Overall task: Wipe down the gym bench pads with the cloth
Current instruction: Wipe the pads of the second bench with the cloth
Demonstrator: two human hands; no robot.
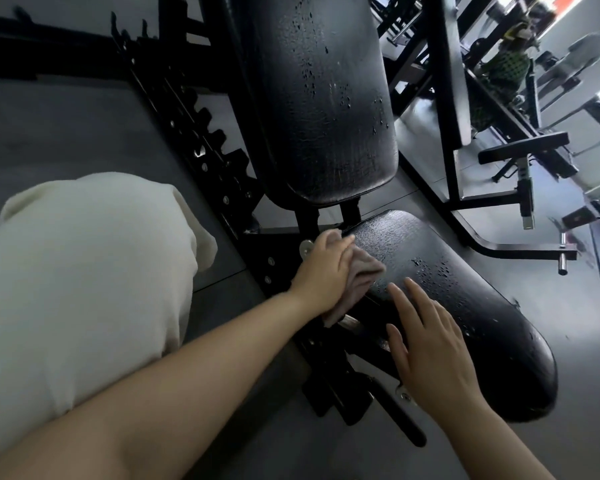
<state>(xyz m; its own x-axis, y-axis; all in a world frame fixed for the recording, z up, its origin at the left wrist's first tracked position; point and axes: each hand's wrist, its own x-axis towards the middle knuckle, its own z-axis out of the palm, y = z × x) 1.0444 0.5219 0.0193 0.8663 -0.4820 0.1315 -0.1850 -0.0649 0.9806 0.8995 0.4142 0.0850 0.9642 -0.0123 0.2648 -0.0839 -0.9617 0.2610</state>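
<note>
The black seat pad (465,306) lies in the middle right, with water droplets across its upper half. Above it the long black back pad (319,98) rises away, also speckled with droplets. A greyish-pink cloth (366,271) is bunched against the near-left edge of the seat pad, close to the gap between the two pads. My left hand (321,271) holds the cloth and presses it on that edge; part of the cloth hangs below my palm. My right hand (430,351) rests flat on the seat pad with its fingers spread, holding nothing.
A black steel frame with a notched adjustment rail (201,133) runs along the left of the bench. My white garment (84,271) fills the left side. At the right stand another small bench (523,143), a frame with a chrome peg (563,261), and grey floor.
</note>
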